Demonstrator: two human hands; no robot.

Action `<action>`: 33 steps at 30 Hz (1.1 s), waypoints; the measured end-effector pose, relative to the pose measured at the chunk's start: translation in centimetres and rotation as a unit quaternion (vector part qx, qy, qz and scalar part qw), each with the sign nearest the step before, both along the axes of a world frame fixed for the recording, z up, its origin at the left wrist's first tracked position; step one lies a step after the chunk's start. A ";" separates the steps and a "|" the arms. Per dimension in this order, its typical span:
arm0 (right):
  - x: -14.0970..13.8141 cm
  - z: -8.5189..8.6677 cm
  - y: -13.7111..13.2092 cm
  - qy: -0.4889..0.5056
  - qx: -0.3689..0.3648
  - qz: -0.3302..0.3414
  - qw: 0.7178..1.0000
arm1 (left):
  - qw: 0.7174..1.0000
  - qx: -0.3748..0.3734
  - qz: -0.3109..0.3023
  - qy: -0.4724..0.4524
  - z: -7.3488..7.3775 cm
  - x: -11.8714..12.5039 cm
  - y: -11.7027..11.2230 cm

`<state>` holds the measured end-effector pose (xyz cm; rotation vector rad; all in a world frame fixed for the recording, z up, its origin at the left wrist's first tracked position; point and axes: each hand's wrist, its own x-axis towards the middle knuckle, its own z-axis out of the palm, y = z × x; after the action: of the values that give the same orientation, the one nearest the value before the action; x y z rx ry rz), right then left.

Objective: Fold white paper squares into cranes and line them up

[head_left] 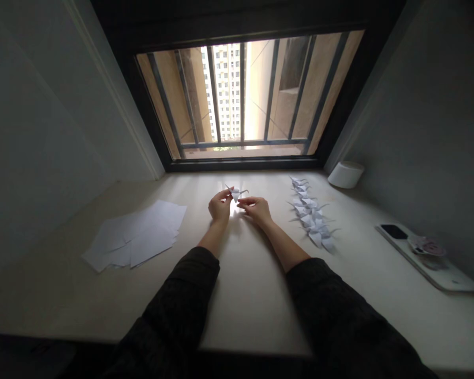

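Note:
A white folded paper crane [236, 195] is held up between my two hands over the middle of the sill. My left hand [220, 206] pinches its left side between thumb and fingers. My right hand [256, 209] is closed in a pinch at the crane's lower right, thumb and forefinger at its edge. The crane's thin pointed ends stick out to the left and right. Off to the right of my hands, several finished paper cranes [310, 213] stand close together in a row running toward me. To the left lies a loose, fanned pile of white paper sheets [150, 231].
The pale sill [256, 310] ends in a front edge near me. A phone [430, 258] with a decorated grip lies at the far right. A white round object [345, 175] leans by the right wall. Behind is a barred window [243, 100] in a dark frame.

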<state>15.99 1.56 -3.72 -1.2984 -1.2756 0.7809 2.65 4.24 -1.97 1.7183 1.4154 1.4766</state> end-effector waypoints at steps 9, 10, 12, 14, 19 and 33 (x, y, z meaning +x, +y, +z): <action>0.8 1.7 0.0 0.010 0.104 -0.140 0.985 | 0.999 -0.009 -0.029 -0.037 0.3 0.1 0.0; 0.7 1.9 -0.1 0.000 0.112 -0.132 0.985 | 0.999 -0.008 -0.033 -0.039 0.3 0.1 0.0; 0.5 2.1 -0.4 -0.017 0.123 -0.122 0.985 | 0.998 -0.009 -0.041 -0.039 0.3 0.1 0.1; 0.3 2.3 -0.5 -0.036 0.125 -0.122 0.984 | 0.998 -0.003 -0.045 -0.045 0.4 0.2 0.1; 0.7 3.4 -0.8 -0.078 0.118 -0.129 0.982 | 0.997 -0.003 -0.051 -0.053 0.7 0.2 0.1; 8.6 8.6 -3.3 -0.400 0.112 -0.067 0.907 | 0.985 -0.042 -0.161 -0.056 1.3 1.0 -0.9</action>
<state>24.62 -1.70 4.88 -1.5521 -1.8211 -0.0458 3.67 3.38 -0.62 1.6890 1.0682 1.2950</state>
